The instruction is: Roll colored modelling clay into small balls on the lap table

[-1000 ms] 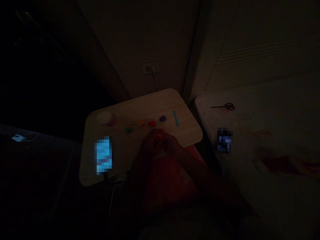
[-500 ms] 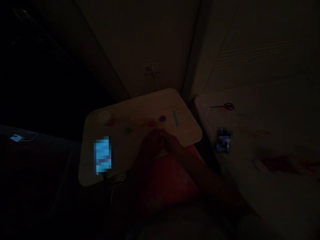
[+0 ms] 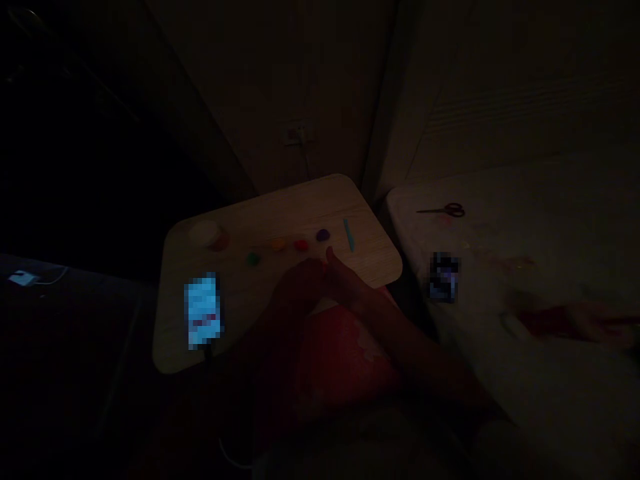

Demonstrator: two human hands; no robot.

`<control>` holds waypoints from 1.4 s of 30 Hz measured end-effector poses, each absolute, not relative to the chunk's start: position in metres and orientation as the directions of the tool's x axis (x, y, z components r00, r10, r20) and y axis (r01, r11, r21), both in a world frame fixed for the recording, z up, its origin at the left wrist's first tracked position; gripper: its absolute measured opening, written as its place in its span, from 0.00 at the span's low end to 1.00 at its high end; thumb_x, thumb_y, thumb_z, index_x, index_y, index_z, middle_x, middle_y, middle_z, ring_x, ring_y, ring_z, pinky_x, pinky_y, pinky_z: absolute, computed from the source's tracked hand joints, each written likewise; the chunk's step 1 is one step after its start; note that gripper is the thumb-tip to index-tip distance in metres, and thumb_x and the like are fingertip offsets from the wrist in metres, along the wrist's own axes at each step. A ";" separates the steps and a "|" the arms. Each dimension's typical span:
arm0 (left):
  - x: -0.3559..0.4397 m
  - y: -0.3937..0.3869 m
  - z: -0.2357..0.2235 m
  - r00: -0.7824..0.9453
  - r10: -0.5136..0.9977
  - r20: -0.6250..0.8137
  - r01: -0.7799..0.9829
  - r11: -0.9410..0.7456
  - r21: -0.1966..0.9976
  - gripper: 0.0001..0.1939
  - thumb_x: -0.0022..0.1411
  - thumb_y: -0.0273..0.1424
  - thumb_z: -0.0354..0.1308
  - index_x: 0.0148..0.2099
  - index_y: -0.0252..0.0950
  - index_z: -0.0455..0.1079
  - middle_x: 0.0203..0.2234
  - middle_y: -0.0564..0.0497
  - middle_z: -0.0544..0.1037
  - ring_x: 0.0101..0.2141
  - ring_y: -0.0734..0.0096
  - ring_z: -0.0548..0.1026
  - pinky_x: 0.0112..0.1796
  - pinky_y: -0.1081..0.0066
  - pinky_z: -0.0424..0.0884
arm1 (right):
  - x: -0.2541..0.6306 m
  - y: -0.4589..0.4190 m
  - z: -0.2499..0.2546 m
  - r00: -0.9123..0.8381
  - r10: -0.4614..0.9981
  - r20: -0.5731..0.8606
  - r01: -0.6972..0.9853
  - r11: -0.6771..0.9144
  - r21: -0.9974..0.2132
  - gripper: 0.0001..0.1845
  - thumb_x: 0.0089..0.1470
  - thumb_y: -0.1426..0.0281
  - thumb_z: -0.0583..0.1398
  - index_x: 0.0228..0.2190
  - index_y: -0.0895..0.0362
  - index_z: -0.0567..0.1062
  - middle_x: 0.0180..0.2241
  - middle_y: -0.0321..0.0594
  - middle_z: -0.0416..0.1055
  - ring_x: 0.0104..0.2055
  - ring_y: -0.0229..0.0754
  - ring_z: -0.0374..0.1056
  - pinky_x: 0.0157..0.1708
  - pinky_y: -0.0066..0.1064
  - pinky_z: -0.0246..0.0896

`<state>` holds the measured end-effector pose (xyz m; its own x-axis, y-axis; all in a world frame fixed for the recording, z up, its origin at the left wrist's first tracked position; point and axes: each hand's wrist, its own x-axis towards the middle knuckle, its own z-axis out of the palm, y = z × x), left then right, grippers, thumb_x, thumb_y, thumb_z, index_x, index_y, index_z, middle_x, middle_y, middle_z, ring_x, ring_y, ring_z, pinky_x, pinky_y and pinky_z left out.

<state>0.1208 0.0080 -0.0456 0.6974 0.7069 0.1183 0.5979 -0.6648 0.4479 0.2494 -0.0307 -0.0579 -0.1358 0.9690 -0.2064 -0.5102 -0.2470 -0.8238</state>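
Dark scene. Left hand [image 3: 299, 283] and right hand [image 3: 347, 285] meet over the table's [image 3: 235, 297] near edge, right thumb pointing up. Small red bit [image 3: 325, 267] shows between them; too dark to tell whether either hand's fingers grip it or are loose. Just beyond the hands: red lump [image 3: 301, 245], purple lump [image 3: 323, 235], orange lump [image 3: 278, 245]. Green lump [image 3: 253, 258] further left, blue-green strip [image 3: 349, 235] right of purple. Pixelated lit screen [image 3: 203, 310] near table's left end.
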 end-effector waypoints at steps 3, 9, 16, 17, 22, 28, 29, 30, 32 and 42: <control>0.126 0.007 -0.038 0.729 0.681 0.066 0.639 -0.713 0.289 0.11 0.72 0.28 0.48 0.42 0.33 0.71 0.34 0.41 0.77 0.32 0.57 0.76 0.39 0.61 0.72 | 0.253 -0.029 -0.052 -0.253 0.928 -0.272 -0.614 -0.372 -0.696 0.37 0.63 0.36 0.48 0.34 0.55 0.76 0.33 0.45 0.78 0.42 0.48 0.75 0.36 0.33 0.69; 0.136 0.001 -0.011 0.713 0.680 -0.171 0.690 -0.724 0.002 0.16 0.75 0.27 0.42 0.51 0.30 0.71 0.40 0.38 0.80 0.39 0.55 0.80 0.37 0.63 0.73 | 0.260 -0.030 -0.049 -0.352 0.898 -0.264 -0.660 -0.438 -0.610 0.39 0.63 0.36 0.46 0.42 0.55 0.77 0.40 0.47 0.80 0.48 0.50 0.75 0.44 0.37 0.70; 0.140 0.002 -0.011 0.717 0.671 -0.187 0.688 -0.725 0.034 0.15 0.75 0.28 0.44 0.52 0.30 0.71 0.40 0.38 0.80 0.38 0.55 0.81 0.37 0.64 0.72 | 0.262 -0.031 -0.051 -0.342 0.893 -0.293 -0.654 -0.450 -0.609 0.40 0.64 0.36 0.44 0.41 0.55 0.78 0.37 0.47 0.80 0.46 0.50 0.75 0.42 0.37 0.70; 0.140 0.003 -0.012 0.719 0.671 -0.180 0.688 -0.724 0.053 0.15 0.75 0.28 0.45 0.52 0.31 0.71 0.40 0.38 0.81 0.37 0.56 0.81 0.36 0.64 0.72 | 0.263 -0.030 -0.052 -0.331 0.896 -0.297 -0.650 -0.445 -0.616 0.39 0.63 0.36 0.45 0.39 0.55 0.78 0.36 0.47 0.80 0.45 0.49 0.75 0.41 0.36 0.70; 0.136 0.010 -0.021 0.716 0.693 -0.084 0.698 -0.706 0.122 0.11 0.72 0.28 0.50 0.50 0.33 0.72 0.41 0.41 0.81 0.40 0.56 0.80 0.36 0.65 0.72 | 0.262 -0.028 -0.060 -0.160 0.920 -0.358 -0.625 -0.375 -0.685 0.28 0.58 0.42 0.61 0.30 0.55 0.75 0.30 0.40 0.77 0.35 0.43 0.73 0.35 0.32 0.67; 0.125 0.013 -0.034 0.702 0.657 0.275 0.615 -0.754 0.232 0.10 0.69 0.26 0.49 0.45 0.33 0.72 0.37 0.42 0.79 0.37 0.58 0.78 0.40 0.62 0.73 | 0.255 -0.030 -0.070 -0.082 0.943 -0.324 -0.671 -0.292 -0.682 0.21 0.56 0.49 0.67 0.31 0.54 0.75 0.30 0.37 0.75 0.33 0.40 0.70 0.34 0.31 0.66; 0.124 0.013 -0.036 0.694 0.641 0.329 0.588 -0.768 0.256 0.11 0.69 0.27 0.48 0.45 0.33 0.72 0.37 0.42 0.79 0.37 0.58 0.77 0.41 0.62 0.73 | 0.254 -0.031 -0.071 -0.076 0.947 -0.312 -0.688 -0.276 -0.672 0.20 0.55 0.50 0.67 0.30 0.54 0.75 0.30 0.37 0.75 0.33 0.40 0.70 0.34 0.30 0.66; 0.123 0.012 -0.038 0.683 0.627 0.376 0.561 -0.779 0.280 0.11 0.69 0.27 0.48 0.45 0.34 0.72 0.37 0.42 0.79 0.38 0.58 0.77 0.41 0.61 0.74 | 0.253 -0.032 -0.073 -0.074 0.951 -0.300 -0.706 -0.262 -0.657 0.20 0.55 0.50 0.68 0.30 0.54 0.75 0.30 0.36 0.75 0.34 0.39 0.70 0.34 0.30 0.66; 0.123 0.010 -0.041 0.655 0.615 0.439 0.512 -0.788 0.341 0.13 0.68 0.27 0.47 0.47 0.35 0.72 0.39 0.43 0.80 0.39 0.59 0.77 0.43 0.61 0.74 | 0.251 -0.035 -0.074 -0.082 0.958 -0.275 -0.749 -0.242 -0.617 0.20 0.52 0.51 0.70 0.29 0.54 0.75 0.31 0.36 0.75 0.34 0.39 0.70 0.35 0.30 0.67; 0.128 0.005 -0.045 0.534 0.723 0.437 0.348 -0.660 0.666 0.14 0.67 0.29 0.50 0.50 0.37 0.73 0.43 0.45 0.81 0.44 0.61 0.78 0.48 0.62 0.74 | 0.254 -0.038 -0.068 0.007 0.970 -0.243 -0.697 -0.169 -0.697 0.16 0.47 0.57 0.73 0.30 0.56 0.80 0.31 0.38 0.76 0.34 0.39 0.70 0.36 0.30 0.66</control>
<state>0.1280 0.0046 -0.0449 0.5345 0.7233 0.4372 0.3480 -0.6597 0.6661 0.2542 -0.0383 -0.0675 0.0074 0.9700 -0.2430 -0.6966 -0.1693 -0.6971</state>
